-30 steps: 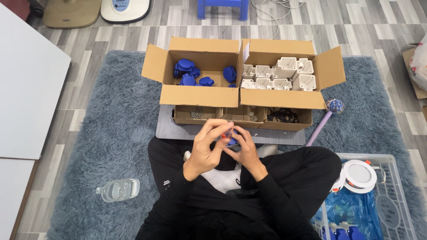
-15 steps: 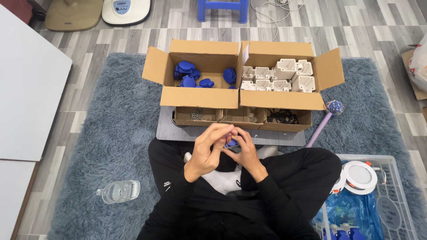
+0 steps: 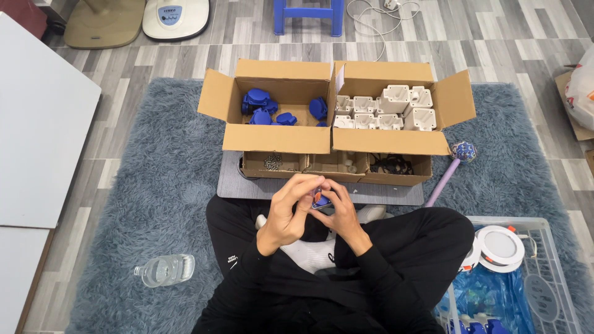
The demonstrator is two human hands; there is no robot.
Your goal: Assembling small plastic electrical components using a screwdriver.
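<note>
Both hands up over the lap, just short of the grey board (image 3: 247, 185). Left hand (image 3: 289, 213) curls its fingers round a small blue part (image 3: 320, 199), right hand (image 3: 339, 213) pinching it from the other side. Ahead, one box (image 3: 272, 137) of blue pieces, another box (image 3: 396, 141) of white housings.

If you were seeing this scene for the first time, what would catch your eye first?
Two open cardboard boxes sit side by side on the grey rug: the left box holds blue parts, the right box white parts. Just below them, the left hand and right hand meet around a small blue piece over the person's crossed legs. A clear bottle lies on the rug at lower left.
</note>
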